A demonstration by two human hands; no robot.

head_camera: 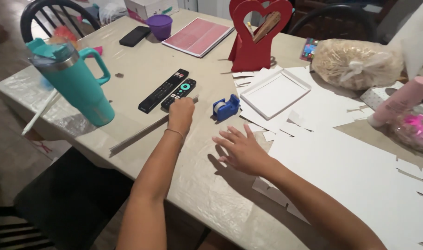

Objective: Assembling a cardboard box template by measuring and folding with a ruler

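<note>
Home dining table (pixel 142 69) with remotes (pixel 167 90), tumbler (pixel 75 81), chairs (pixel 45 14).

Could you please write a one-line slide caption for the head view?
Left hand grips a long thin strip beside two remotes; right hand hovers open near a blue tape dispenser.

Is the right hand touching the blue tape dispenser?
Apart. The head view shows bare table between the right hand and the tape dispenser, which sits beyond the spread fingertips.
</note>
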